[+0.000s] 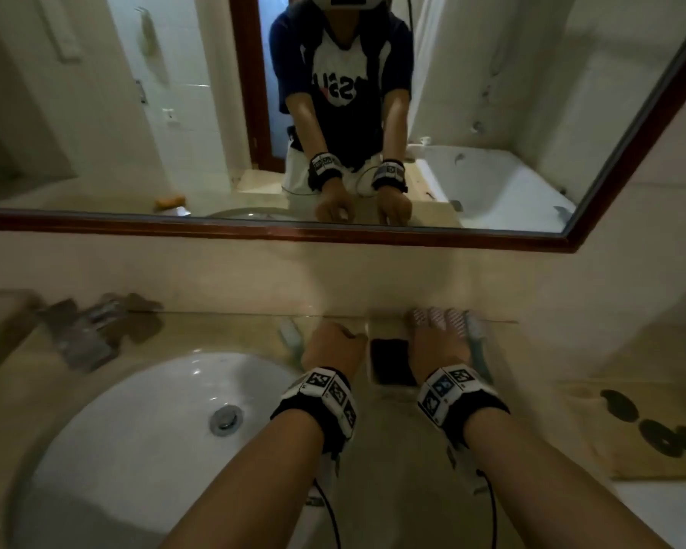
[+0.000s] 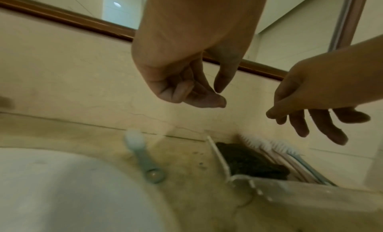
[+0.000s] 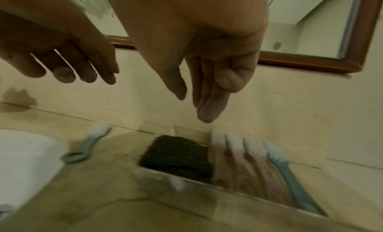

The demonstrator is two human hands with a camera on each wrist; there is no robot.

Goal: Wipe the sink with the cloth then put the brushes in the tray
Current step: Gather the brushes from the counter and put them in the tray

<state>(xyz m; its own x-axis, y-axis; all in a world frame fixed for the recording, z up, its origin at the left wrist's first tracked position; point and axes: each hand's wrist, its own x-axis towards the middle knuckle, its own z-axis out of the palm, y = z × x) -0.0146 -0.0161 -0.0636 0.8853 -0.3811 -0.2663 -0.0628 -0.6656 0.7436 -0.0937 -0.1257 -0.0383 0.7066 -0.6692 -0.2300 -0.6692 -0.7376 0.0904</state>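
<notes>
Both the left hand (image 2: 186, 81) and right hand (image 3: 207, 71) hung empty, fingers loose; the last brush (image 2: 140, 155) lay beside the tray (image 2: 219, 160); likely light, stiff, best pinched mid-handle.

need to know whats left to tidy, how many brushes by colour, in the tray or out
Pink-handled brushes with white bristles, in the clear tray beside the dark folded cloth: 3
Grey-green-handled brush with white bristles, in the tray: 1
Grey-green-handled brush lying on the beige counter by the white sink: 1
Total: 5 brushes, 4 in, 1 out
</notes>
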